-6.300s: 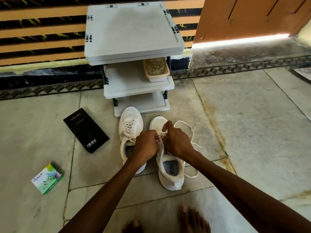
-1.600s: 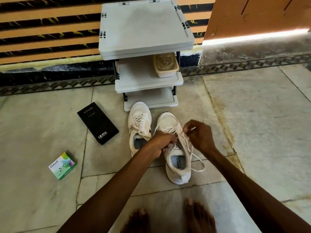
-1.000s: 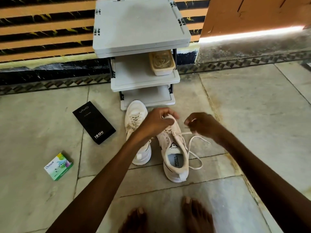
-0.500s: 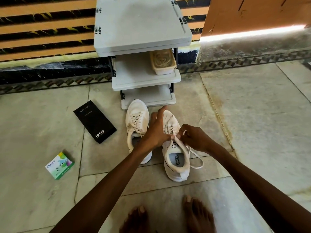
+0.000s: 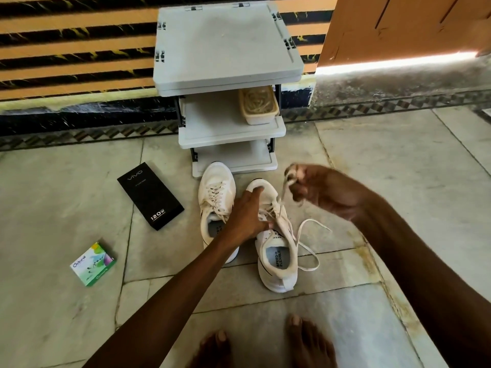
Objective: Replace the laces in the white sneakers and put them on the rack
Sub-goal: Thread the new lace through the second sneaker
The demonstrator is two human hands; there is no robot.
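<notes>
Two white sneakers lie side by side on the tiled floor in front of a grey three-shelf rack [image 5: 231,130]. The left sneaker [image 5: 215,193] is fully laced. My left hand [image 5: 245,216] presses down on the lacing of the right sneaker [image 5: 279,257], fingers stretched toward its toe. My right hand [image 5: 312,191], blurred, is raised to the right of that shoe's toe and pinches a white lace [image 5: 284,188] that runs up from the eyelets. The other lace end [image 5: 309,244] trails loose on the floor at the shoe's right.
A beige tub [image 5: 259,104] of laces stands on the rack's middle shelf. A black box [image 5: 150,195] and a small green box [image 5: 93,264] lie on the floor to the left. My bare feet [image 5: 265,346] are at the bottom edge. An orange door [image 5: 403,25] is at the back right.
My right hand has drawn the lace up and away from the shoe toward the upper right. My left hand has flattened forward along the right sneaker's lacing.
</notes>
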